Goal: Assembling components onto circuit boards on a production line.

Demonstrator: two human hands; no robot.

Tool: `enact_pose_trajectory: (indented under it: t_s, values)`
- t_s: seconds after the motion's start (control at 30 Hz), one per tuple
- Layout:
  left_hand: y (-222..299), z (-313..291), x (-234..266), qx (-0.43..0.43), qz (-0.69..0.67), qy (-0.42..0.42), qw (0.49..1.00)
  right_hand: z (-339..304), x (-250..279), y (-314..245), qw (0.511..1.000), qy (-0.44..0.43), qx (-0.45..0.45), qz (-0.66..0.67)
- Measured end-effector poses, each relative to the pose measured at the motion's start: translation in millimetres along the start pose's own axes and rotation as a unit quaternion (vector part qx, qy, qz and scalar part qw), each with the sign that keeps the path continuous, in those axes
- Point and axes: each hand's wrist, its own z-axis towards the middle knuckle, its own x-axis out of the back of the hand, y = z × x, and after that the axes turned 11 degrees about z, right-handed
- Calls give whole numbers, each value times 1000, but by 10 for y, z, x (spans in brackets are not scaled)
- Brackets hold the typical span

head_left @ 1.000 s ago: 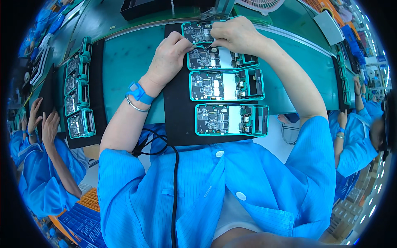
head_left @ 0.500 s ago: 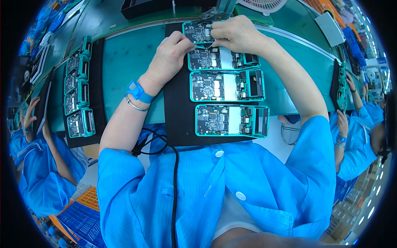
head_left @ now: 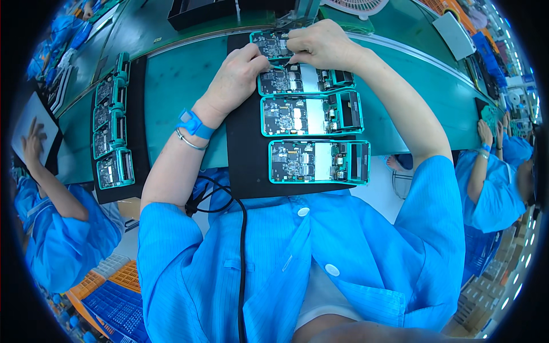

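Several teal-framed device housings with black circuit boards lie in a column on a black mat. My left hand, with a blue strap and a metal bangle at its wrist, is closed in a pinch at the left edge of the second housing from the far end. Opposite it, my right hand pinches at the border between that housing and the farthest one, covering part of both. What either pinch holds is too small to make out. Nearer to me lie a third housing and the nearest housing.
To the left, another row of teal housings lies on a second dark mat. A black tray and a white fan grille stand at the back. Black cable hangs down my front. Co-workers sit at both sides.
Both hands keep pinching at nearly the same spot. The view has shifted slightly. At the left, a co-worker's dark panel has turned to show a pale face under their hand.
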Motion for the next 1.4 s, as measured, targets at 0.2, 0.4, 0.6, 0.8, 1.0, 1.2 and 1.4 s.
enact_pose_trajectory:
  t_s: [0.2,0.4,0.6,0.8,1.0,1.2,1.4]
  values:
    - [-15,10,30,-11,-40,-9,999,-25,50,-60,1000,5,-15,1]
    - [279,-156,263,65,-95,21,993,-331,279,-422,996,29,-78,13]
    - [561,-327,248,116,-100,21,988,-493,241,-759,989,7,-133,57]
    - [591,-362,249,106,-80,10,991,-447,213,-814,981,-25,-187,44]
    - [589,-411,227,101,-72,7,992,-421,197,-808,981,-33,-186,42]
    - [584,-403,226,94,-65,4,993,-421,168,-793,983,-39,-173,43]
    - [578,-401,234,87,-57,0,995,-405,176,-812,983,-58,-172,33]
